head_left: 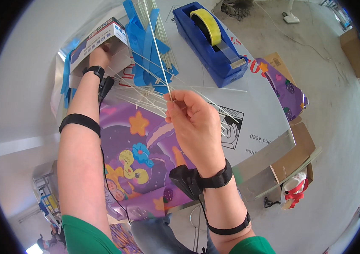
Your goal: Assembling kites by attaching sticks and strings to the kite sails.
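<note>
1. The step in hand seems to be handling one thin, straight white rod (158, 48) with the right hand (195, 118) while the left hand (99, 57) reaches into an open white printed cardboard box (120, 59).
2. The next move appears to call for a steady pinch on the rod and a clear way out of the box for the left hand.
3. The right fingers are closed: thumb and forefinger pinch the rod near its near end, and it runs to the far side, leaning slightly left.
4. The left fingers are inside the box, in shadow; I cannot tell how far open they are or whether they hold anything.
5. The rod is above the middle of the white printed bench (269, 116), over loose thin white sticks (146, 99) and flat glossy blue strips (135, 21).
6. To the far right sits a blue plastic tape dispenser (205, 53) with a yellow-cored roll of tape (209, 25); on the near left lies a purple cartoon-printed sheet (114, 120).
</note>
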{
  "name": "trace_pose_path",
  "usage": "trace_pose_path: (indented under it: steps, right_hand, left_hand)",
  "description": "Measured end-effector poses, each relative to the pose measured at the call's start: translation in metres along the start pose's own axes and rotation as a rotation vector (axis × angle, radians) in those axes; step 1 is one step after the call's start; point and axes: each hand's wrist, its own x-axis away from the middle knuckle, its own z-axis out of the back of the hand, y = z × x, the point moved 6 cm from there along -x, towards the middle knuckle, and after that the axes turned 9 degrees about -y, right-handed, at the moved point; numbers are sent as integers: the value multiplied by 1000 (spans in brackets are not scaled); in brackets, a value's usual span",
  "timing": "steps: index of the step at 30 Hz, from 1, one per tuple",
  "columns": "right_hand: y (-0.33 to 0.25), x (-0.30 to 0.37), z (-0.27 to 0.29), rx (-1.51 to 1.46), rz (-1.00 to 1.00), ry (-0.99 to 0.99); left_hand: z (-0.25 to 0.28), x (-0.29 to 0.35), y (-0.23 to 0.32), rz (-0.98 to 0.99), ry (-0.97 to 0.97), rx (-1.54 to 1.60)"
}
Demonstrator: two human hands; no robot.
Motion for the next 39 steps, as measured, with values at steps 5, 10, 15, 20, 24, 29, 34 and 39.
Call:
trace_pose_path:
  steps: [5, 10, 15, 20, 24, 29, 34, 39]
  right_hand:
    - [-3, -1, -1, 7, 18, 4]
    - [-3, 0, 1, 6, 34, 17]
    - [-1, 0, 16, 43, 15, 76]
    - [-7, 0, 5, 367, 192, 35]
    - [-28, 2, -23, 415, 196, -26]
    - [-22, 6, -21, 443, 159, -134]
    - [-27, 8, -40, 509, 236, -213]
    - [-26, 14, -51, 553, 193, -278]
  left_hand:
    - [14, 10, -14, 25, 35, 270]
    - [26, 73, -9, 259, -353, 997]
    - [70, 187, 30, 199, -411, 1540]
    - [109, 313, 55, 463, -26, 1748]
    - [104, 360, 40, 335, 100, 1958]
    - [67, 358, 54, 455, 239, 2037]
    - [76, 357, 51, 420, 336, 2101]
    - [73, 365, 37, 422, 392, 2195]
